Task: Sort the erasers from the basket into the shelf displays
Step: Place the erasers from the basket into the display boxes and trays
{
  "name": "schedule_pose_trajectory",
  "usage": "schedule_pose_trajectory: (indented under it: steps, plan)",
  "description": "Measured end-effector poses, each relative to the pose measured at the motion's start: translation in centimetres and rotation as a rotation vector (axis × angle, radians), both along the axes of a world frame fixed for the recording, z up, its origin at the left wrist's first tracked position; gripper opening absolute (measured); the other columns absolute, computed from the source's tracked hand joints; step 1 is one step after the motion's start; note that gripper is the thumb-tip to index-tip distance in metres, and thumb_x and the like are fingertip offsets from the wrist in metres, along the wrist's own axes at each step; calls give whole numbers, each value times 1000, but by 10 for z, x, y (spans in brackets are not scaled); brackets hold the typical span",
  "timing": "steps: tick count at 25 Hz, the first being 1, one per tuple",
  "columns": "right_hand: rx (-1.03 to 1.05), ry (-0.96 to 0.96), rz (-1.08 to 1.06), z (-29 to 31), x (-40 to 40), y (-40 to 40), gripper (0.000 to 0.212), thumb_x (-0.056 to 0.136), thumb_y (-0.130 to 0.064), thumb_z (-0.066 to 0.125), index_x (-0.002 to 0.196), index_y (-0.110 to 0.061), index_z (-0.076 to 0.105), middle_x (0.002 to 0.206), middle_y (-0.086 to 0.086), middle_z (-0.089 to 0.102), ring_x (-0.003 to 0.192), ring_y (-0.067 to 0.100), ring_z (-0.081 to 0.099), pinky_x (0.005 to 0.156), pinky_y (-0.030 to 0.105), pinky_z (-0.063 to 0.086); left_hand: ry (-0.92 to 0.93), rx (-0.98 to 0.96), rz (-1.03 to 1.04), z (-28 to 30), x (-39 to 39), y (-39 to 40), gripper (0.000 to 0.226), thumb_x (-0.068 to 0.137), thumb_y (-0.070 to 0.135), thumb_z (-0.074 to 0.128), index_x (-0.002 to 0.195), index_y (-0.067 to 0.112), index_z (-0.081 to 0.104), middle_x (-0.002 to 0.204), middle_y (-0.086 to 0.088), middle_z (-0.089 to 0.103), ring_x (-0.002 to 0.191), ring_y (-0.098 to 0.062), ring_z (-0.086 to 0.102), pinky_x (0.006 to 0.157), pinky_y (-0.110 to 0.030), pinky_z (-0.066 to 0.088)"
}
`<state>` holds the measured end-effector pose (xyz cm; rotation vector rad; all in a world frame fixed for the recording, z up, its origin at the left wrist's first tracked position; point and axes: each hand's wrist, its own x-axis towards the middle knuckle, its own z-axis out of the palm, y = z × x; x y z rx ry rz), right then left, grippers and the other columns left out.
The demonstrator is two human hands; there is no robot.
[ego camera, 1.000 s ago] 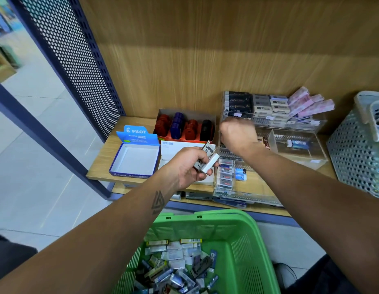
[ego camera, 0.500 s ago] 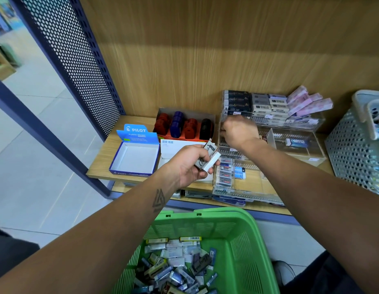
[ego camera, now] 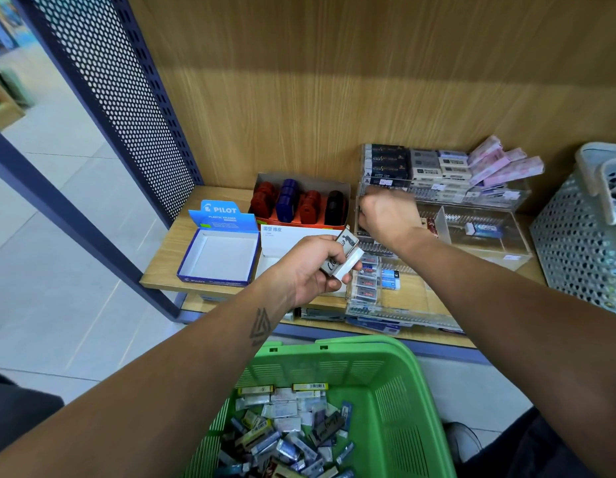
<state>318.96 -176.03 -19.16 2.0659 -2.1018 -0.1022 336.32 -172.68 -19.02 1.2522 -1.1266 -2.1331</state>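
Head view: left hand (ego camera: pixel 308 267) grips a few erasers (ego camera: pixel 344 258) above the shelf's (ego camera: pixel 161 267) front edge; right hand (ego camera: pixel 385 219), knuckles curled, reaches into the clear display (ego camera: pixel 489 236), its grip unseen. The loose handful could slip; fingertips and slot stay hidden. Most erasers remain in the green basket (ego camera: pixel 396 391).
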Motion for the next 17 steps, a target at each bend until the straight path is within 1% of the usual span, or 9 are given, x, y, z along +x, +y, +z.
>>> schedule_pose_trajectory:
  steps: [3, 6, 9, 11, 12, 14, 17]
  plan:
    - [5, 2, 5, 2, 4, 1, 15, 94, -18, 55, 79, -19, 55, 73, 4, 51, 68, 25, 50, 63, 30, 36, 10, -2, -10, -1, 0, -1, 27, 80, -7, 41, 99, 2, 57, 84, -20, 65, 54, -24, 50, 41, -22, 31]
    - [3, 2, -2, 3, 4, 2, 12, 94, -15, 56, 82, -16, 59, 75, 5, 50, 69, 25, 50, 65, 30, 38, 20, 4, -13, -1, 0, 0, 28, 80, -7, 41, 101, 2, 57, 83, -20, 65, 54, -24, 50, 41, -22, 31]
    - [14, 10, -21, 1, 3, 1, 11, 92, -9, 57, 83, -14, 59, 74, 5, 47, 68, 25, 49, 63, 30, 39, 25, 3, -12, -1, 1, 0, 27, 80, -7, 41, 100, 2, 58, 84, -20, 65, 54, -24, 50, 41, -22, 31]
    - [17, -27, -53, 0, 1, 1, 5, 91, -7, 58, 90, -11, 61, 78, 5, 47, 69, 26, 49, 62, 31, 40, 32, 6, -6, 2, 0, 0, 26, 81, -7, 41, 98, 1, 58, 83, -21, 65, 54, -23, 50, 41, -22, 30]
    - [25, -53, -57, -1, 0, 1, 4, 91, -7, 58, 92, -9, 62, 79, 6, 47, 70, 26, 49, 62, 31, 41, 35, 6, -6, 3, 0, 1, 26, 81, -7, 41, 98, 1, 59, 83, -20, 65, 54, -23, 50, 41, -22, 30]
    - [38, -74, -43, -1, -1, 1, 4, 92, -10, 59, 91, -10, 63, 78, 6, 48, 70, 27, 51, 62, 32, 44, 34, -1, -8, 4, 0, 2, 26, 81, -7, 41, 99, 2, 58, 83, -20, 65, 53, -23, 50, 42, -22, 30]
    - [17, -8, 1, 1, -5, 2, 9, 94, -19, 60, 88, -14, 64, 75, 3, 52, 65, 25, 54, 59, 31, 47, 46, -5, -16, 6, -2, 4, 25, 80, -7, 41, 98, 2, 58, 82, -20, 65, 54, -23, 50, 42, -22, 30]
